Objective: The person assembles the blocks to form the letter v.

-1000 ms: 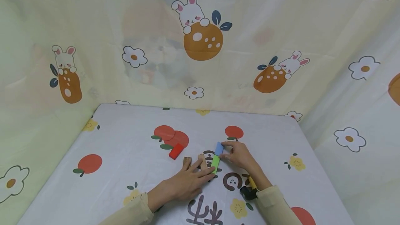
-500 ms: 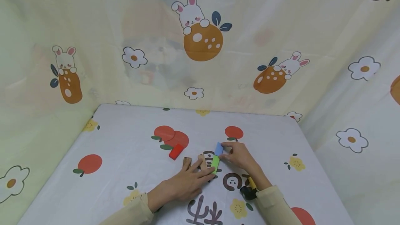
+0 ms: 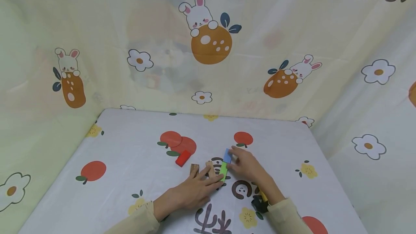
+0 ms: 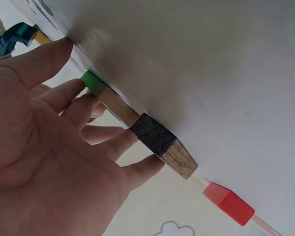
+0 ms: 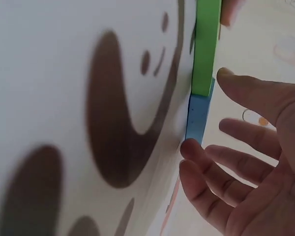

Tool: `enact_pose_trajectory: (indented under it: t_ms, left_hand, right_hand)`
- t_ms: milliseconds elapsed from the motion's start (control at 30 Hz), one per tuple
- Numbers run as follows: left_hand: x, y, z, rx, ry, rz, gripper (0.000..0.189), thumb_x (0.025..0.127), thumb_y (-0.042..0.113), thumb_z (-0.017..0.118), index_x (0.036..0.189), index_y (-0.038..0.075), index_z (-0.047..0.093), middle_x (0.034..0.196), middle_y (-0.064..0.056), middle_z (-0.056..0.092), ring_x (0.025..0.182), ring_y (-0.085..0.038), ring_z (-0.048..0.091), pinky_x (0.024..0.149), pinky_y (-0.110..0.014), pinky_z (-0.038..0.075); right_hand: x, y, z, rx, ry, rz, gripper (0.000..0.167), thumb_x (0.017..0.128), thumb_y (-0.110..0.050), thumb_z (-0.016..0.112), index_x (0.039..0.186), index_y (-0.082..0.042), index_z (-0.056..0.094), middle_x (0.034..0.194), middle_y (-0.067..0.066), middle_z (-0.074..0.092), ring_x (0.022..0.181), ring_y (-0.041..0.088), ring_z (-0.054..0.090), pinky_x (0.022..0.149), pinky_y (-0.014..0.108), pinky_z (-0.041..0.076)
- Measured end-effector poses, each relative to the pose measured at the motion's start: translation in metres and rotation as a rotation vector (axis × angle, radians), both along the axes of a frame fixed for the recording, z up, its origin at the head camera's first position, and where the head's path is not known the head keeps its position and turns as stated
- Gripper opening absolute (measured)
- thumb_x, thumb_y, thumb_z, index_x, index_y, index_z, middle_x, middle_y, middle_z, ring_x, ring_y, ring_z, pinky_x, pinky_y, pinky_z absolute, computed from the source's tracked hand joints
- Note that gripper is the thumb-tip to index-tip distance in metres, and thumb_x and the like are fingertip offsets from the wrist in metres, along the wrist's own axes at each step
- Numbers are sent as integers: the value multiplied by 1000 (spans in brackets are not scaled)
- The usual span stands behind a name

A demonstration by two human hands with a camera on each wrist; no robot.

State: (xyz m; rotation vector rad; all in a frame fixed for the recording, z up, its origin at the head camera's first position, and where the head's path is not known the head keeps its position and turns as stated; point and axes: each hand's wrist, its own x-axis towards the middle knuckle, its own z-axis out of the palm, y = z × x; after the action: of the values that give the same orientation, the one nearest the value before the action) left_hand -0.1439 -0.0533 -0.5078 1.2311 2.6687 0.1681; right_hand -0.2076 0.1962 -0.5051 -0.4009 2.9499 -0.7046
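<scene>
In the head view my left hand (image 3: 191, 192) rests with spread, fairly straight fingers at a dark-sided wooden block (image 3: 195, 168), a plain wooden block (image 3: 211, 169) and a green block (image 3: 223, 170). A blue block (image 3: 227, 155) lies end to end with the green one. My right hand (image 3: 249, 167) is at the blue block's right side, fingers loosely bent. In the right wrist view one fingertip meets the blue block's (image 5: 198, 118) end, while the thumb is near the green-blue joint, apparently not gripping. The left wrist view shows left fingertips touching the dark-sided block (image 4: 162, 142).
A red block (image 3: 183, 158) lies left of the wooden blocks, beyond my left hand. Under my right wrist is a black-and-yellow device (image 3: 261, 202). The white cloth (image 3: 130, 147) bears printed fruit and flowers; patterned curtains (image 3: 156, 82) hang behind and at the sides.
My right hand has shifted slightly and its fingers have loosened around the blue block, the thumb moving down towards the green block. My left hand and the blocks look unmoved.
</scene>
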Motion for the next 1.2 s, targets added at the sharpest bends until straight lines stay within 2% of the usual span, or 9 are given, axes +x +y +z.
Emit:
enact_pose_trajectory:
  t_ms: [100,167,300,500,1000,1200]
  left_hand:
    - [0,-1,0,0,15,-9,67,104,30,66,164,33,38,175,16,28,166,-35,22,126,-68,29]
    - [0,-1,0,0,25,-15,66,104,30,65,164,33,39,175,16,29,165,-36,23,126,-69,30]
    - [0,-2,1,-8,34,-21,65,105,31,64,164,32,39,176,15,27,166,-37,22,126,-69,30]
    - [1,-2,3,-28,42,-19,65,105,31,64,165,33,38,176,16,26,166,-36,22,126,-67,31]
    - [2,-1,2,-25,54,-22,65,105,29,63,165,31,38,176,15,27,165,-37,24,126,-67,31]
    - [0,-2,0,7,69,-24,65,106,19,59,165,30,36,178,11,21,165,-39,23,124,-69,32]
  right_hand:
    - [7,-1,-1,58,54,61,55,93,-26,82,143,-8,66,159,17,55,137,37,62,111,51,54]
    - [11,-2,0,70,70,83,53,94,-27,81,141,-7,67,159,18,55,144,39,57,116,55,49]
    - [17,-4,3,76,95,105,49,96,-28,79,139,-8,69,157,19,57,144,42,56,117,58,47]
    - [19,-8,2,104,101,123,44,96,-32,79,134,-11,73,155,18,59,142,41,58,116,58,48]
    - [19,-12,0,90,50,73,42,93,-31,82,130,-12,75,157,16,57,146,39,55,118,56,47]
    - [19,-12,1,81,45,66,42,93,-31,82,130,-12,76,157,15,58,147,39,55,119,56,46]
